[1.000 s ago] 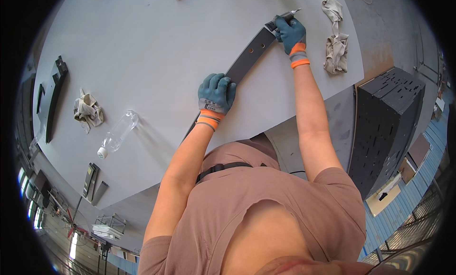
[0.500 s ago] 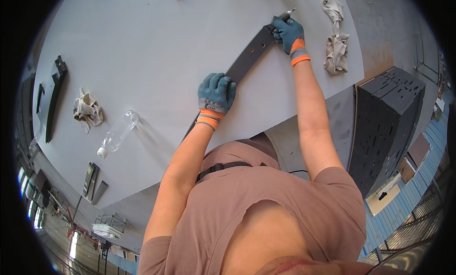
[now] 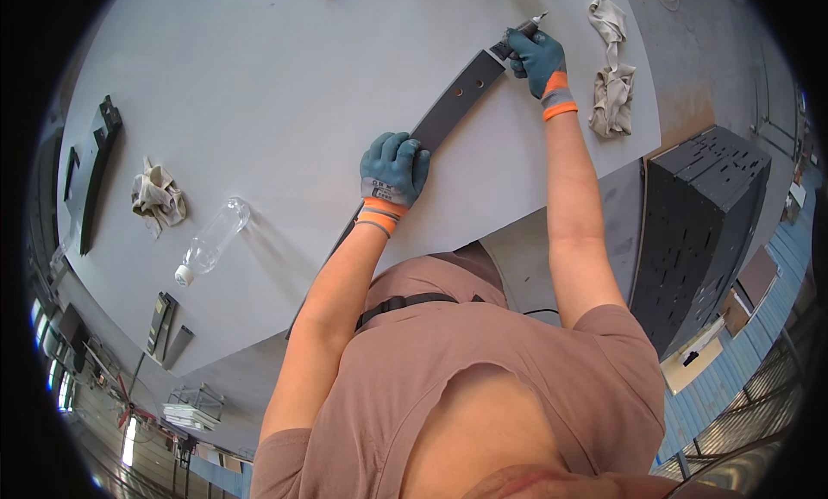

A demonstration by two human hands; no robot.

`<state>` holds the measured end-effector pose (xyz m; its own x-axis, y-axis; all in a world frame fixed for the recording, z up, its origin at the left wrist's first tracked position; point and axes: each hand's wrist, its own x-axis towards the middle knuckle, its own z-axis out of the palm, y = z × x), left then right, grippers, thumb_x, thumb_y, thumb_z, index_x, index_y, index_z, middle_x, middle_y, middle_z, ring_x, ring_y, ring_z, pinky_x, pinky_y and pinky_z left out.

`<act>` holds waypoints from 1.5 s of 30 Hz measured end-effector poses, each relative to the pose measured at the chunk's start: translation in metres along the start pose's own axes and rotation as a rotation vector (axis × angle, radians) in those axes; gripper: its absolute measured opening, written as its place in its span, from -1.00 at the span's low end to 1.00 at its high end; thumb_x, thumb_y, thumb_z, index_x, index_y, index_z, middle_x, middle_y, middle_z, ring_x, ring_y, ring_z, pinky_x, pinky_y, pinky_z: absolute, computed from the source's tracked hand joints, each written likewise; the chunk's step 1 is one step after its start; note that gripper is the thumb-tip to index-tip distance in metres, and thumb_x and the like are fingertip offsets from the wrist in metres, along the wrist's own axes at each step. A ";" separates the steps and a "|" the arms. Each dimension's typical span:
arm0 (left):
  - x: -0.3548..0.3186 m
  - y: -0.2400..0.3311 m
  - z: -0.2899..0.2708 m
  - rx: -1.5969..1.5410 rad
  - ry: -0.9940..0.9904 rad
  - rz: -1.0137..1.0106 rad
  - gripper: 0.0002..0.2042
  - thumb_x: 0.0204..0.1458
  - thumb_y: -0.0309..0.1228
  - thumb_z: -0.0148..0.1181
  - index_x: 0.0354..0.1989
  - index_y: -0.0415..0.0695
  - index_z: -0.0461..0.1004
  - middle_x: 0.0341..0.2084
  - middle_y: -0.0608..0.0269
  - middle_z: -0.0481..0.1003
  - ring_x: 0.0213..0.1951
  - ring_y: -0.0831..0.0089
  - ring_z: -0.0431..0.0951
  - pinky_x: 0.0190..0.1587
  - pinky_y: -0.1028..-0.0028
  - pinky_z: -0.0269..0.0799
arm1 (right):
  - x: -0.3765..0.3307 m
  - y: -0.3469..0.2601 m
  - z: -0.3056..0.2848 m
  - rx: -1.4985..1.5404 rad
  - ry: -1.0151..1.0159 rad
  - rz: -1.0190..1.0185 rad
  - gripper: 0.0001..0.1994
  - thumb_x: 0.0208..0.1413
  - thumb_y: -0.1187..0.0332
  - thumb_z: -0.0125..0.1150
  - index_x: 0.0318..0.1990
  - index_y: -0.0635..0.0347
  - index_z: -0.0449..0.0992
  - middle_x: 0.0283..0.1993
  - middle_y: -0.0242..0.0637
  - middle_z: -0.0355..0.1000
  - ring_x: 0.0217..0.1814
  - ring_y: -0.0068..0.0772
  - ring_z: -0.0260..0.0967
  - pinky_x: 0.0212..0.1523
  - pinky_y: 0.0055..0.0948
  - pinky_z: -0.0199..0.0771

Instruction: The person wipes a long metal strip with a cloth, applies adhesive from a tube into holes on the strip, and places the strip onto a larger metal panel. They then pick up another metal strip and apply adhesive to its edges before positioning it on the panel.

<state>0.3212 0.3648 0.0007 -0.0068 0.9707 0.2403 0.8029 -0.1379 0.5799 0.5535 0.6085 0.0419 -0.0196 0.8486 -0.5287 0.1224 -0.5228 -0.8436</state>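
Right hand and the dark tubular tool it carries have shifted slightly towards three o'clock since half a second ago; the left hand has kept its place. Gloved fingers of the right hand are curled closed around the tool, up at one o'clock from the picture's middle. Its pale pointed tip aims to about two o'clock, and its rear end lies just beside the far end of a long grey board.

That board slants across the desk from one o'clock towards seven, partly hidden by the left forearm, with two round holes near its far end. Left-hand fingers are bent over it, almost closed, gripping it just above the middle, near twelve.

At nine o'clock a clear bottle lies on its side, beside a crumpled cloth. Two more pale cloths lie between one and two o'clock.
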 end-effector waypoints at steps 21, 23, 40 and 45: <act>-0.001 -0.001 0.000 0.023 0.006 0.003 -0.78 0.12 -0.31 0.37 -0.12 -0.04 0.53 -0.06 0.18 0.60 0.04 0.08 0.58 -0.02 0.14 0.52 | 0.006 0.020 0.008 -0.149 0.207 -0.288 -0.77 0.27 0.28 0.37 -0.25 0.29 0.54 -0.43 -0.35 0.50 -0.55 -0.63 0.31 -0.53 -0.53 0.34; -0.001 -0.001 0.000 0.019 0.008 0.006 -0.79 0.12 -0.31 0.37 -0.12 -0.04 0.53 -0.05 0.18 0.60 0.05 0.08 0.58 -0.01 0.14 0.51 | 0.005 0.022 0.007 -0.170 0.207 -0.272 -0.71 0.23 0.20 0.39 -0.25 0.31 0.61 -0.41 -0.31 0.59 -0.50 -0.55 0.44 -0.42 -0.45 0.48; -0.002 -0.001 0.001 0.023 0.014 0.007 -0.77 0.12 -0.31 0.38 -0.10 -0.04 0.53 -0.07 0.19 0.60 0.04 0.08 0.58 -0.01 0.14 0.51 | -0.007 0.000 0.024 -0.327 0.225 -0.192 -0.72 0.21 0.17 0.40 -0.27 0.25 0.60 -0.47 -0.40 0.49 -0.54 -0.61 0.36 -0.49 -0.48 0.40; 0.003 0.003 -0.002 0.013 0.018 0.015 -0.78 0.11 -0.32 0.38 -0.12 -0.06 0.54 -0.09 0.17 0.60 0.02 0.06 0.59 0.00 0.12 0.53 | 0.015 -0.029 0.029 -0.905 0.039 -0.197 -0.62 0.16 0.00 0.33 -0.22 0.18 0.68 -0.37 -0.36 0.64 -0.36 -0.48 0.56 -0.18 -0.35 0.55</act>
<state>0.3219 0.3670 0.0047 -0.0049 0.9649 0.2627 0.8107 -0.1500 0.5659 0.5205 0.6342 0.0557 -0.0904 0.9261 -0.3662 0.8487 -0.1208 -0.5149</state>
